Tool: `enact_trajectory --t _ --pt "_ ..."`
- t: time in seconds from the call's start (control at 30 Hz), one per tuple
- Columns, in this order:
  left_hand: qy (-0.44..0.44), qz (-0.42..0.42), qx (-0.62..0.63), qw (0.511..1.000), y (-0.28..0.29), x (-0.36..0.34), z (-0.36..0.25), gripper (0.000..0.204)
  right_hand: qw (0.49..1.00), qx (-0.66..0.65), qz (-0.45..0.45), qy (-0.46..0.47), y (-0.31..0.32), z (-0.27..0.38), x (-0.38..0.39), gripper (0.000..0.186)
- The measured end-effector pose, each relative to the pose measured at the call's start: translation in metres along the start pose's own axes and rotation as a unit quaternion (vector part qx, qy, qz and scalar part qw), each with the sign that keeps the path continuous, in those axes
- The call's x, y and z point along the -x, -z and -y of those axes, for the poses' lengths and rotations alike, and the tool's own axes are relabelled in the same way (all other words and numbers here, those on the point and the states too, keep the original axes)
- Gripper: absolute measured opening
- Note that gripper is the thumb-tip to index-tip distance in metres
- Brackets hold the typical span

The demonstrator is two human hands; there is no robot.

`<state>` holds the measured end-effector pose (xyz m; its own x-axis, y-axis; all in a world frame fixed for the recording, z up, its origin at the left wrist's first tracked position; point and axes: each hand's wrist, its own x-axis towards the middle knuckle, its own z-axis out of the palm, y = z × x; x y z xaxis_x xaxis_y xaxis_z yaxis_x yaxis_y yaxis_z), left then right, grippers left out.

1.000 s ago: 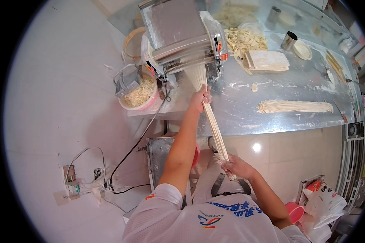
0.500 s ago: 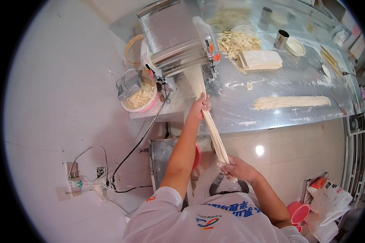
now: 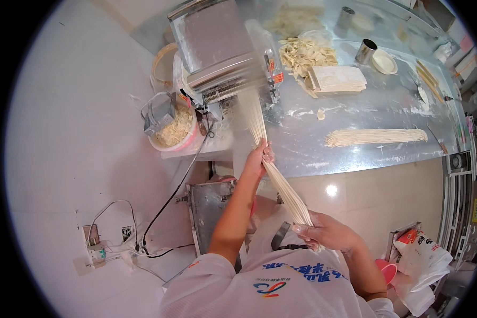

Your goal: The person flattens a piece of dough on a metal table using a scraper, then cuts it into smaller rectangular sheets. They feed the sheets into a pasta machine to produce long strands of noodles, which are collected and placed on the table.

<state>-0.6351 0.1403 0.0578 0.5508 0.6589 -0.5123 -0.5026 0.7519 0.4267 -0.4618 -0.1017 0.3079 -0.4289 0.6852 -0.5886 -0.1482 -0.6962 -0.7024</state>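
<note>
Metal tabletop (image 3: pixel 302 156), noodle strands (image 3: pixel 286 191) now longer

I note the bare left hand (image 3: pixel 261 155) now lower, farther from the silver metal noodle machine (image 3: pixel 209 37); thin, pale dough strands (image 3: pixel 256 121) spanning longer between them; the bare right hand (image 3: pixel 326 231) nearer the white shirt (image 3: pixel 222 291).

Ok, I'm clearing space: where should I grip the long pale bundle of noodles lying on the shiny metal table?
Scoop the noodle bundle under its middle, probably two-handed, from the near long side: its thin strands lie flat, running left to right.
</note>
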Motion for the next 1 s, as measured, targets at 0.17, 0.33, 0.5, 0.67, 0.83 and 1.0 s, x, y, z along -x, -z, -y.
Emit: enact_trajectory --t 0.17,0.33,0.5,0.67,0.83,1.0 --pt "0.024 0.024 0.044 0.998 0.008 0.003 0.017 0.033 0.998 0.014 0.001 -0.054 0.007 0.029 0.004 0.033" --pt "0.046 0.018 0.1 0.994 0.017 -0.004 0.038 0.03 0.997 -0.004 0.019 -0.072 0.036 0.043 0.003 0.033" --pt "-0.017 -0.071 0.065 0.995 -0.025 -0.023 0.051 0.024 0.992 0.033 -0.042 -0.117 0.092 0.068 0.027 0.037" --pt "-0.085 -0.018 0.159 0.983 -0.043 -0.065 0.05 0.017 0.974 0.145 -0.105 -0.14 0.189 0.118 0.081 0.049" --pt "-0.108 -0.013 0.183 0.977 -0.11 -0.112 0.109 0.012 0.9 0.376 -0.112 -0.19 0.37 0.122 0.125 0.041" --pt "-0.102 -0.093 0.208 0.968 -0.146 -0.176 0.202 0.007 0.834 0.483 -0.094 -0.25 0.553 0.083 0.142 0.039"
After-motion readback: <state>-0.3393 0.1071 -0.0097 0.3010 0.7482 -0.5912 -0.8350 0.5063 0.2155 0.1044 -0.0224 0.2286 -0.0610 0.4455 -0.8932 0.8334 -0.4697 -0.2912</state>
